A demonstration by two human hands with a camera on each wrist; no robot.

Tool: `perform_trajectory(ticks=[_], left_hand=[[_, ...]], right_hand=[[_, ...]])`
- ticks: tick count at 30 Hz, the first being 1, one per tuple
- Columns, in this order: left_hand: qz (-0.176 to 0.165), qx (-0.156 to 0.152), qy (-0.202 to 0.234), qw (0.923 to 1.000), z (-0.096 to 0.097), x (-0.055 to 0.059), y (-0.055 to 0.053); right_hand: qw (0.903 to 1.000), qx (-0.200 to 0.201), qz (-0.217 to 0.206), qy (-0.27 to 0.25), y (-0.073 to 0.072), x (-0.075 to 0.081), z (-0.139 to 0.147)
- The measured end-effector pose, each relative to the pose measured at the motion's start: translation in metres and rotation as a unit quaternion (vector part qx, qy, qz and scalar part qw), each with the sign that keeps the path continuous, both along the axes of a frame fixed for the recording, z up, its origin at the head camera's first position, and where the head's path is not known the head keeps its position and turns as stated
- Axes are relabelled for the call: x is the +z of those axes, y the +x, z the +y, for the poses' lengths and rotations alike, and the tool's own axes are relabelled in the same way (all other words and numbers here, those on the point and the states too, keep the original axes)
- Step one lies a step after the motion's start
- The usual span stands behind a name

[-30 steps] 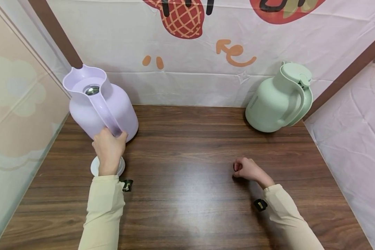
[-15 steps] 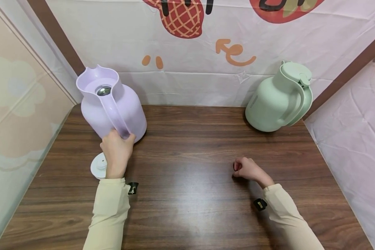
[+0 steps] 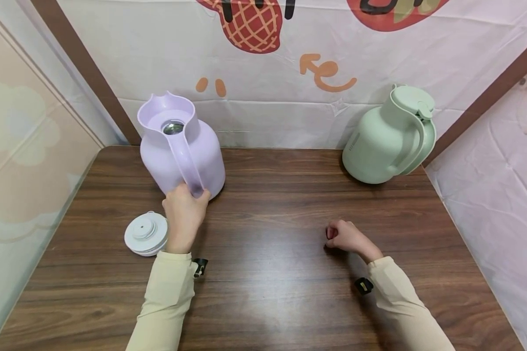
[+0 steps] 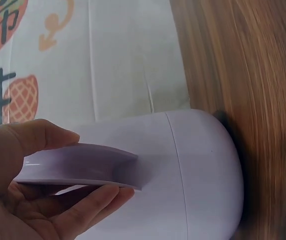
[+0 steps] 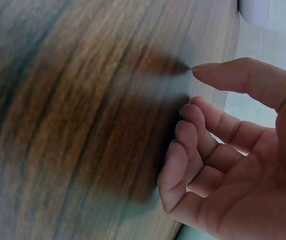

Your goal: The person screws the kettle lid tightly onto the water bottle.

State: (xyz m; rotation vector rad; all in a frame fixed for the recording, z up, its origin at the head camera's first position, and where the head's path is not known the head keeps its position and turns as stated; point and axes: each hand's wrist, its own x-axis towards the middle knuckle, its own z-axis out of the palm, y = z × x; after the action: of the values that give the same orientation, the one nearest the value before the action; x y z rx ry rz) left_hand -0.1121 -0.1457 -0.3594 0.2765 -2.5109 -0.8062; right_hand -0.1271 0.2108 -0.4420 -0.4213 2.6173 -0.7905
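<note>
My left hand (image 3: 183, 214) grips the handle (image 3: 185, 158) of a lavender thermos jug (image 3: 208, 153), which stands lidless near the back left of the table. Its round mouth shows a shiny inner liner. In the left wrist view, the thumb (image 4: 43, 136) lies along one edge of the handle and fingers curl round the other. A white round lid (image 3: 146, 233) lies on the table just left of that hand. My right hand (image 3: 349, 239) rests on the table at right, fingers loosely curled and holding nothing; the right wrist view shows thumb and fingertips (image 5: 185, 132) touching the wood.
A pale green thermos jug (image 3: 375, 146) with its lid on stands at the back right corner. Behind the wooden table (image 3: 263, 263) hangs a printed white cloth (image 3: 263, 117), with fabric walls on both sides.
My left hand has moved the lavender thermos jug to the right across the table, uncovering the white lid. The right hand stays in place.
</note>
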Motion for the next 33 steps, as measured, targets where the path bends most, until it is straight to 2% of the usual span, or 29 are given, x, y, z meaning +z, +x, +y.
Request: perform_trajectory(ticks=[6,33], left_hand=[[-0.012,-0.023,-0.001,0.9997,0.016,0.000,-0.001],[0.019,-0.108,-0.012,0.9939,0.075,-0.003,-0.007]], right_hand=[[1.0000,-0.002,-0.003,-0.003,0.000,-0.001,0.001],[0.9996,-0.005,-0.024,-0.014,-0.001,-0.001,0.002]])
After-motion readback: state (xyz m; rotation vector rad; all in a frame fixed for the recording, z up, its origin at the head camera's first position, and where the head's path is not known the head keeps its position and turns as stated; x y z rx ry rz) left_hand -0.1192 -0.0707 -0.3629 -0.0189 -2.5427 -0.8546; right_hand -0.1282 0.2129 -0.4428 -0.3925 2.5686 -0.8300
